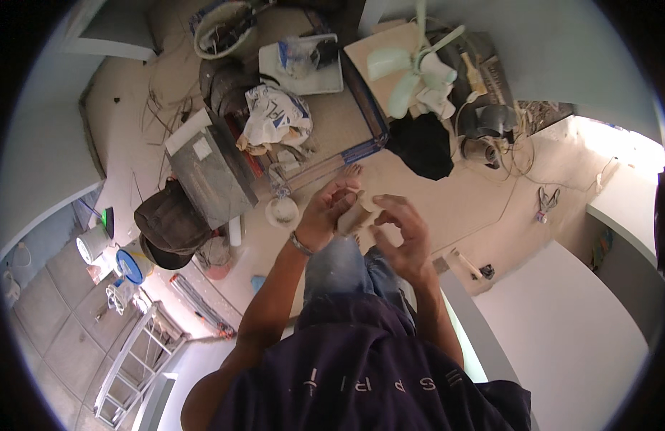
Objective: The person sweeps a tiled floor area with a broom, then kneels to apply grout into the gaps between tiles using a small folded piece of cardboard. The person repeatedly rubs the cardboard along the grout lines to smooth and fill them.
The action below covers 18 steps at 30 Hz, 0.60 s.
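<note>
In front of my legs, my left hand (327, 215) is closed on a small beige sheet-like piece (354, 218), curled or folded over; its exact kind I cannot make out. The left thumb lies across its upper part. Close beside it on the right is my right hand (404, 233), its fingers bent and the thumb apart from them. The right fingertips reach the piece's right edge, but whether they touch it is not clear. Below the hands are my jeans (337, 267), with pale dust on them. A bare foot (352, 171) shows just beyond the hands.
A small white bucket (282, 212) stands left of my hands. Ahead lie a grey box-shaped piece (211, 177), a white plastic sack (275, 115), a white tray (322, 84), a black cloth (420, 146) and pale green fan blades (402, 95). A hammer-like tool (467, 264) and a ladder (129, 365) are lower down.
</note>
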Each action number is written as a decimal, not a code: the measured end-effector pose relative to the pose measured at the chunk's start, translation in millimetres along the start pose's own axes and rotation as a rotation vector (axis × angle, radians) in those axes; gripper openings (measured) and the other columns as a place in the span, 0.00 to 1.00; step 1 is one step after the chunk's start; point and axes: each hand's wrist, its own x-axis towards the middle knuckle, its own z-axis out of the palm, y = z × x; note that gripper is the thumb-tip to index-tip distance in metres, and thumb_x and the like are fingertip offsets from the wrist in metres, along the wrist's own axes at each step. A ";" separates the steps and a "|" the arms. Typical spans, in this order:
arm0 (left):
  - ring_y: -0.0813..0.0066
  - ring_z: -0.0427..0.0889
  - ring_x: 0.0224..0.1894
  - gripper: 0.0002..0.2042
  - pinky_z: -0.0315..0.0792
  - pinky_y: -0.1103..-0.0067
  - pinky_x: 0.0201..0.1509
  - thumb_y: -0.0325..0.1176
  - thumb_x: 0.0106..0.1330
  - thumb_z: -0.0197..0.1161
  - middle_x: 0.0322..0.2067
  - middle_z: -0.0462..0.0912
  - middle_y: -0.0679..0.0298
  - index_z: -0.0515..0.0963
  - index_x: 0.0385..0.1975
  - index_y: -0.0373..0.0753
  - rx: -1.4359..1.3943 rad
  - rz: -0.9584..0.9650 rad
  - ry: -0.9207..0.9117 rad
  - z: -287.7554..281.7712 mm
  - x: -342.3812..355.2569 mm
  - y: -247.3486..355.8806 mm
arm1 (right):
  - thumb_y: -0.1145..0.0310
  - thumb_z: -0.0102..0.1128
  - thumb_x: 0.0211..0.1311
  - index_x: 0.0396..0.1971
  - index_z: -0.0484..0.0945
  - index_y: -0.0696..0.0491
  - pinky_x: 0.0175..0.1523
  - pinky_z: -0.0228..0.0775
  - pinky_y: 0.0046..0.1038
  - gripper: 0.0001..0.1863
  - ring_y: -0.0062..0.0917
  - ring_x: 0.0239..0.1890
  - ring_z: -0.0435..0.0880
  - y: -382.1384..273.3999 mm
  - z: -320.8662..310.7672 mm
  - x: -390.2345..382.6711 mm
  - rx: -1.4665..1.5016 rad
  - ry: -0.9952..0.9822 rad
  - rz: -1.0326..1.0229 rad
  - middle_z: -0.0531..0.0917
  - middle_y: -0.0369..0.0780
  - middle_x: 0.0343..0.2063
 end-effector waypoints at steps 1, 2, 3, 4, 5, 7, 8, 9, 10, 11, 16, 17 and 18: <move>0.85 0.78 0.30 0.28 0.70 0.88 0.24 0.53 0.66 0.65 0.37 0.81 0.65 0.71 0.58 0.39 0.041 0.048 0.043 22.9 -15.5 -9.9 | 0.77 0.64 0.59 0.49 0.79 0.59 0.46 0.76 0.28 0.16 0.27 0.39 0.84 -14.7 -0.3 -14.1 -0.070 0.012 -0.068 0.85 0.45 0.41; 0.86 0.78 0.30 0.27 0.70 0.88 0.24 0.52 0.67 0.64 0.37 0.81 0.66 0.71 0.58 0.39 0.084 0.101 0.088 40.1 -33.2 -17.4 | 0.76 0.65 0.59 0.48 0.79 0.59 0.46 0.76 0.27 0.16 0.28 0.40 0.84 -23.9 -1.0 -30.9 -0.131 0.026 -0.110 0.85 0.45 0.41; 0.82 0.81 0.38 0.26 0.77 0.82 0.33 0.51 0.72 0.57 0.42 0.81 0.65 0.69 0.61 0.39 0.285 -0.027 -0.004 47.4 -53.6 -17.6 | 0.75 0.66 0.59 0.46 0.80 0.58 0.47 0.75 0.27 0.15 0.29 0.40 0.84 -29.2 -2.8 -51.5 -0.193 0.021 -0.125 0.85 0.44 0.41; 0.79 0.80 0.41 0.27 0.77 0.80 0.38 0.52 0.73 0.55 0.44 0.81 0.64 0.69 0.62 0.38 0.464 0.117 -0.042 59.9 -73.4 -27.2 | 0.74 0.66 0.60 0.45 0.80 0.58 0.47 0.74 0.27 0.14 0.27 0.40 0.83 -29.2 -7.3 -71.9 -0.071 0.026 -0.116 0.85 0.43 0.40; 0.77 0.80 0.44 0.27 0.78 0.77 0.43 0.53 0.74 0.52 0.46 0.80 0.64 0.68 0.63 0.38 0.672 0.251 -0.055 73.3 -91.8 -42.4 | 0.73 0.67 0.60 0.45 0.80 0.58 0.47 0.74 0.26 0.13 0.26 0.40 0.83 -25.2 -14.1 -91.4 0.044 -0.001 -0.086 0.85 0.42 0.39; 0.73 0.78 0.50 0.31 0.76 0.74 0.52 0.57 0.73 0.53 0.50 0.78 0.62 0.66 0.64 0.37 0.517 0.149 -0.103 85.9 -120.3 -64.2 | 0.70 0.66 0.63 0.43 0.81 0.59 0.47 0.73 0.26 0.12 0.24 0.40 0.82 -12.7 -31.3 -131.9 0.216 -0.101 0.008 0.85 0.39 0.38; 0.71 0.77 0.54 0.33 0.75 0.72 0.57 0.59 0.72 0.54 0.52 0.77 0.61 0.66 0.65 0.36 0.497 0.128 -0.100 91.7 -134.5 -75.8 | 0.69 0.65 0.64 0.43 0.81 0.59 0.47 0.72 0.26 0.11 0.22 0.40 0.82 -6.8 -40.6 -151.6 0.271 -0.166 0.077 0.85 0.38 0.38; 0.72 0.77 0.54 0.34 0.75 0.72 0.57 0.59 0.72 0.55 0.53 0.77 0.61 0.66 0.64 0.36 0.555 0.181 -0.126 94.8 -148.4 -86.2 | 0.68 0.65 0.65 0.42 0.81 0.59 0.47 0.72 0.25 0.11 0.21 0.40 0.81 -1.5 -46.8 -172.2 0.323 -0.237 0.148 0.85 0.37 0.37; 0.73 0.77 0.54 0.34 0.74 0.73 0.56 0.60 0.71 0.56 0.53 0.77 0.60 0.67 0.63 0.35 0.617 0.263 -0.154 98.3 -162.2 -95.3 | 0.68 0.63 0.67 0.42 0.81 0.59 0.47 0.72 0.26 0.11 0.20 0.41 0.81 1.8 -51.3 -192.2 0.350 -0.254 0.154 0.85 0.36 0.37; 0.77 0.78 0.52 0.30 0.75 0.76 0.53 0.53 0.68 0.64 0.52 0.78 0.63 0.69 0.60 0.35 0.502 0.326 -0.167 107.6 -173.4 -108.2 | 0.68 0.62 0.68 0.43 0.81 0.60 0.47 0.72 0.26 0.11 0.19 0.41 0.81 3.5 -54.5 -210.5 0.377 -0.273 0.158 0.85 0.36 0.36; 0.79 0.80 0.45 0.27 0.76 0.79 0.51 0.40 0.64 0.72 0.46 0.82 0.66 0.72 0.57 0.33 0.656 0.188 0.012 128.8 -245.8 -128.4 | 0.67 0.60 0.70 0.47 0.81 0.60 0.50 0.72 0.26 0.13 0.20 0.43 0.81 -7.2 -49.6 -285.5 0.564 -0.195 0.177 0.85 0.37 0.39; 0.80 0.80 0.44 0.28 0.76 0.79 0.52 0.38 0.63 0.73 0.45 0.82 0.66 0.71 0.58 0.32 0.708 0.228 0.031 132.3 -257.8 -130.6 | 0.67 0.61 0.69 0.48 0.80 0.59 0.51 0.72 0.26 0.14 0.20 0.44 0.81 -10.8 -44.5 -297.1 0.618 -0.133 0.171 0.85 0.36 0.40; 0.80 0.81 0.43 0.27 0.76 0.79 0.51 0.37 0.63 0.73 0.43 0.83 0.65 0.72 0.57 0.32 0.770 0.266 0.066 135.3 -268.4 -132.3 | 0.67 0.61 0.69 0.49 0.80 0.59 0.52 0.72 0.25 0.14 0.20 0.44 0.81 -14.1 -40.6 -305.2 0.677 -0.109 0.133 0.85 0.36 0.40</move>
